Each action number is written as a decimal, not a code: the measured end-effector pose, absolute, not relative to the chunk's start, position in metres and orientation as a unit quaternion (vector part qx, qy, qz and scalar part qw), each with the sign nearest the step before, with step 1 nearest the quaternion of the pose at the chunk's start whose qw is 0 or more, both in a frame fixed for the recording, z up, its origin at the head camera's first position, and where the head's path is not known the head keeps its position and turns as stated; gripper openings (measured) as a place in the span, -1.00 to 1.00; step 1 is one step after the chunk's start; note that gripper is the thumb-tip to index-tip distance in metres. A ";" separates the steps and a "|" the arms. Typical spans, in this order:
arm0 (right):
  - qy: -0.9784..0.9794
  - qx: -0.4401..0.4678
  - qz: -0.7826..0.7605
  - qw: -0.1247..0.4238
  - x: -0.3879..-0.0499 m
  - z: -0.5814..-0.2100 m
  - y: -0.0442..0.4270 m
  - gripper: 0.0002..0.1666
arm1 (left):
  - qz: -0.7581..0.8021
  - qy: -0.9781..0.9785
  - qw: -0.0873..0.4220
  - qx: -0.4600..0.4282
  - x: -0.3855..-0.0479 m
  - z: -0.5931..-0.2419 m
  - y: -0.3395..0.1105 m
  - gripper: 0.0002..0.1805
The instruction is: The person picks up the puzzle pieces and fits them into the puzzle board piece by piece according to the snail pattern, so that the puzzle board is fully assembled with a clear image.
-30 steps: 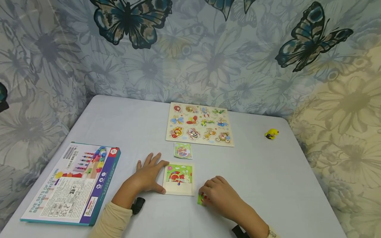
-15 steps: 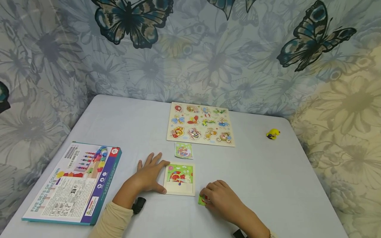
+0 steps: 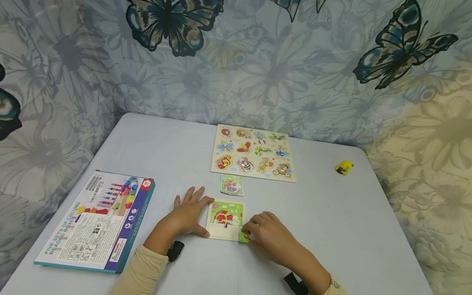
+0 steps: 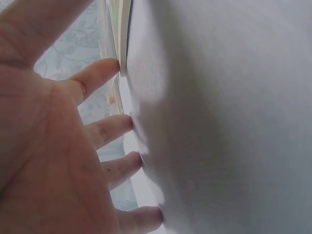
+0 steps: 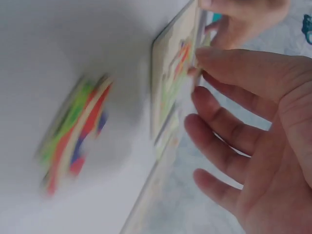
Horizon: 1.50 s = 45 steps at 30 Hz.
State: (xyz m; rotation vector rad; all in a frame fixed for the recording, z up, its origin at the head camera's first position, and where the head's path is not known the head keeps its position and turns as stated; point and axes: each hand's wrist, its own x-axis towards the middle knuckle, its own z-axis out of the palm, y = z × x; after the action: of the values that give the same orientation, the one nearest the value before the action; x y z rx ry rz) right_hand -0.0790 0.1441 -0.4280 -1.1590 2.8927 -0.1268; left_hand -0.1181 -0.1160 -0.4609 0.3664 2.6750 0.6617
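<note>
A small square puzzle board (image 3: 225, 232) lies on the table, its upper part filled with a green and red picture and its lower strip bare wood. My left hand (image 3: 186, 217) is spread along its left edge, forefinger at the top corner and thumb at the bottom corner. At the lower right corner my right hand (image 3: 271, 237) pinches a green and red puzzle piece (image 3: 243, 237), partly covered by the fingers. In the right wrist view that piece is hard to make out; other colourful puzzle pieces (image 5: 75, 136) appear blurred on the table below the hand.
Behind the board lies a small picture card (image 3: 232, 185), then a larger wooden insect puzzle (image 3: 215, 164). A boxed toy set (image 3: 96, 223) lies at the left. A yellow toy (image 3: 344, 167) sits at the right. A patterned wall (image 3: 258, 82) backs the table.
My right hand has moved slightly left and away from me, bringing the puzzle piece to the board's lower right corner. The left hand stays at the board. The head view has shifted slightly.
</note>
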 end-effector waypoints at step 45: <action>0.891 -0.446 0.004 -0.081 -0.098 -0.456 0.078 -0.84 | 0.227 0.945 0.189 0.141 -0.116 -0.456 -0.117 0.06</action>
State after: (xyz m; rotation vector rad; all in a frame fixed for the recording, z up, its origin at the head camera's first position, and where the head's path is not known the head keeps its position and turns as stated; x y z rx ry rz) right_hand -0.0978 0.0776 -0.4559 -1.4793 2.9546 0.0126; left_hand -0.1164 -0.1166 -0.4558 0.3967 2.6576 0.6371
